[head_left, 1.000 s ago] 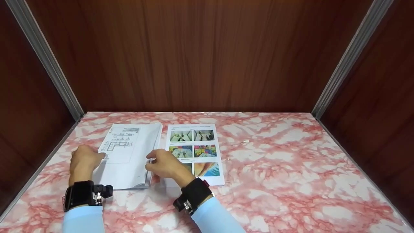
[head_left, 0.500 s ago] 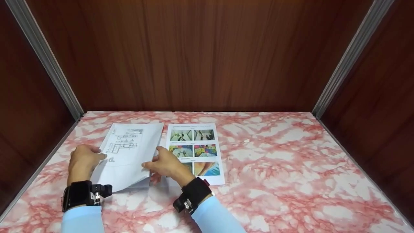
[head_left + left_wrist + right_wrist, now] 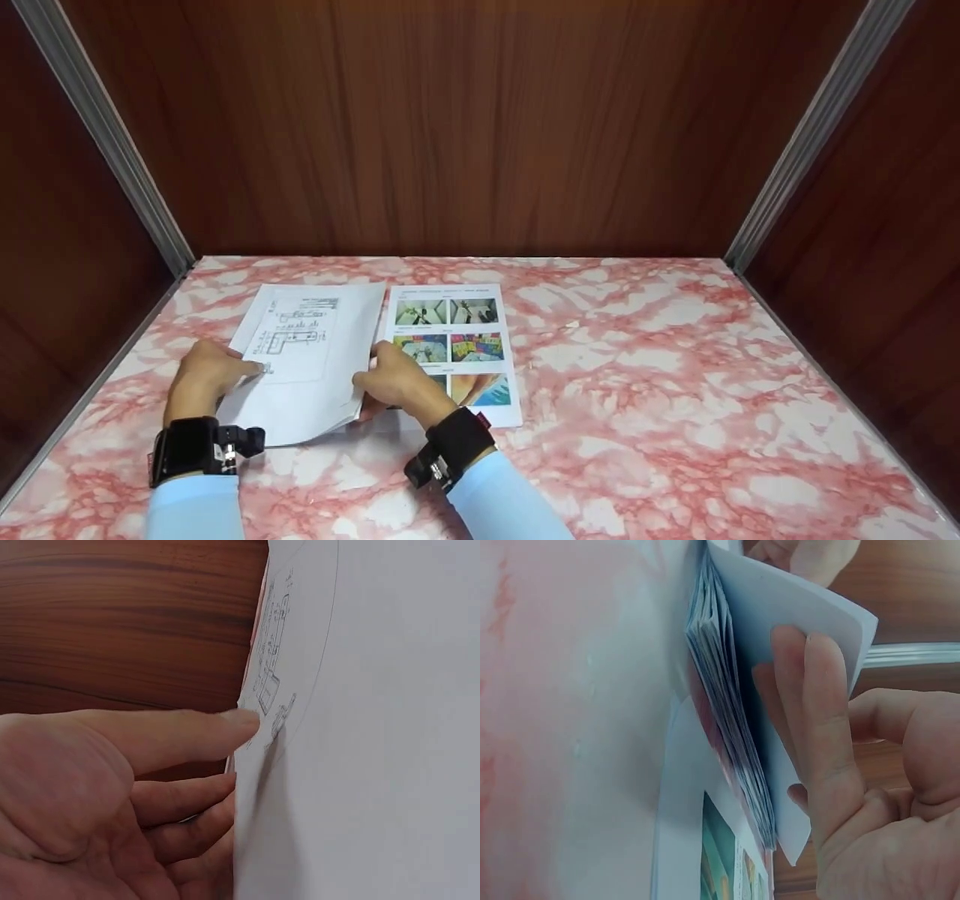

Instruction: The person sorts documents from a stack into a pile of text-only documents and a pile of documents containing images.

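A white paper sheet printed with a line drawing lies uppermost on a pile at the left, its right side raised and bowed. My left hand pinches its left edge, thumb on top; in the left wrist view the other fingers bend in at the edge. At the opposite edge, my right hand grips the sheet. The right wrist view shows straight fingers against its underside, with the thumb around the other face. Below the raised sheet is a thick stack of papers.
Right of the pile lies a page with colour photos, partly covered by my right hand. Both rest on a red-and-white marbled table. Dark wood panels with metal corner strips enclose the back and sides.
My right hand has gone from beside the pile's edge to holding the top sheet, whose right side has lifted. The drawing has shifted right, and my left hand has moved slightly right.
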Demonstrator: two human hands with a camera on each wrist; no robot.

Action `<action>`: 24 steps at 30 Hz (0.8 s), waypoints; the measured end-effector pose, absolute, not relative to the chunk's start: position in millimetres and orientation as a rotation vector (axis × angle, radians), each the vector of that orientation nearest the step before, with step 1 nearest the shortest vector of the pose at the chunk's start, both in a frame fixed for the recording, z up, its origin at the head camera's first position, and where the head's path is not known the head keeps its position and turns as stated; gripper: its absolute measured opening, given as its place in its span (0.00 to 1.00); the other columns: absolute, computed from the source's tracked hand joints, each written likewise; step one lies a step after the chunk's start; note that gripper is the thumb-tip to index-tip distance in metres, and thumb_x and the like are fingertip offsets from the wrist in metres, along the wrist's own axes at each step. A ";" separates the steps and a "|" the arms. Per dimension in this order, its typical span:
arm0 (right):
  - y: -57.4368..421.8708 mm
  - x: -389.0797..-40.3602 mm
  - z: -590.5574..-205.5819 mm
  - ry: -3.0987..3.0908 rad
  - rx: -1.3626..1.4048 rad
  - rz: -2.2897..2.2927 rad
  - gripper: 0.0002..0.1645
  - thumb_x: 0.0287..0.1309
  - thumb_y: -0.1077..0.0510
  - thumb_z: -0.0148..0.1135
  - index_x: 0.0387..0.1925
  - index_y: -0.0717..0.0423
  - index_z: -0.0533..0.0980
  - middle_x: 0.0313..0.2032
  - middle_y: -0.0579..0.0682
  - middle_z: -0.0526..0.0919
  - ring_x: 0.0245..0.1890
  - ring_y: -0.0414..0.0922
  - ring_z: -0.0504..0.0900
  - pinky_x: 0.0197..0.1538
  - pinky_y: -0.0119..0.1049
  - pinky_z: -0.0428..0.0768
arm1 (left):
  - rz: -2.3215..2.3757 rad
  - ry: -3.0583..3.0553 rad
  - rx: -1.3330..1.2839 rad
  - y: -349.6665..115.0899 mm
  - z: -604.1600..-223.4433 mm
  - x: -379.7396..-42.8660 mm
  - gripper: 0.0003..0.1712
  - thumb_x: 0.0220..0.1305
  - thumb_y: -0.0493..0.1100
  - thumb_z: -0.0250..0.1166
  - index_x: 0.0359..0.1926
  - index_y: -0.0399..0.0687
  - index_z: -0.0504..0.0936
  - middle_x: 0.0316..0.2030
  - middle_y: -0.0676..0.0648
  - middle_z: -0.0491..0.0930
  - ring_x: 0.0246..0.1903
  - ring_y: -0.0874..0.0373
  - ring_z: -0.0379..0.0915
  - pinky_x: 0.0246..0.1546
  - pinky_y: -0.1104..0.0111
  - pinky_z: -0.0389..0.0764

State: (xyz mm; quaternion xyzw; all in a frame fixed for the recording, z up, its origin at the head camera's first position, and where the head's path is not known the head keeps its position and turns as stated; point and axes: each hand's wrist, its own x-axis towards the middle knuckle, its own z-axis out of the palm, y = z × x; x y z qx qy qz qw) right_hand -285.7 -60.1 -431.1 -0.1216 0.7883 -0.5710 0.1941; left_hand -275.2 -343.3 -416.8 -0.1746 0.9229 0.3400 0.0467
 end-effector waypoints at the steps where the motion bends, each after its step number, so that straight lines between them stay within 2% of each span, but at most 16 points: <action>1: -59.9 -285.6 -431.6 2.208 -0.341 -1.600 0.18 0.64 0.68 0.59 0.56 0.69 0.74 0.24 0.57 0.87 0.13 0.39 0.82 0.28 0.40 0.90 | 1.031 2.812 -0.529 -342.0 -416.2 -275.8 0.39 0.65 0.46 0.71 0.65 0.18 0.75 0.66 0.18 0.73 0.54 0.35 0.75 0.57 0.51 0.79; 5: -59.7 -285.2 -432.4 2.209 -0.346 -1.593 0.17 0.63 0.70 0.59 0.54 0.68 0.73 0.26 0.58 0.88 0.13 0.39 0.81 0.26 0.38 0.89 | 1.059 2.792 -0.524 -335.9 -413.3 -276.4 0.40 0.66 0.46 0.70 0.66 0.17 0.71 0.65 0.18 0.72 0.55 0.34 0.74 0.61 0.47 0.77; 9: -59.3 -285.3 -431.9 2.229 -0.343 -1.574 0.18 0.62 0.70 0.59 0.54 0.67 0.73 0.26 0.55 0.86 0.13 0.40 0.81 0.25 0.37 0.88 | 1.112 2.771 -0.540 -331.5 -410.4 -274.9 0.43 0.67 0.46 0.69 0.69 0.17 0.66 0.65 0.19 0.72 0.56 0.33 0.72 0.64 0.44 0.76; 15: -57.0 -286.0 -429.9 2.264 -0.359 -1.519 0.19 0.61 0.69 0.60 0.54 0.66 0.72 0.27 0.54 0.86 0.13 0.39 0.81 0.26 0.36 0.88 | 1.106 2.784 -0.576 -332.4 -411.9 -274.9 0.38 0.67 0.46 0.69 0.64 0.20 0.69 0.60 0.23 0.74 0.53 0.35 0.72 0.59 0.47 0.76; 24: -54.3 -288.8 -433.3 2.299 -0.391 -1.467 0.12 0.63 0.68 0.61 0.48 0.64 0.73 0.26 0.53 0.86 0.13 0.39 0.80 0.23 0.34 0.85 | 1.056 2.769 -0.517 -337.5 -414.0 -278.5 0.39 0.72 0.45 0.65 0.71 0.18 0.66 0.71 0.18 0.67 0.61 0.31 0.70 0.68 0.43 0.74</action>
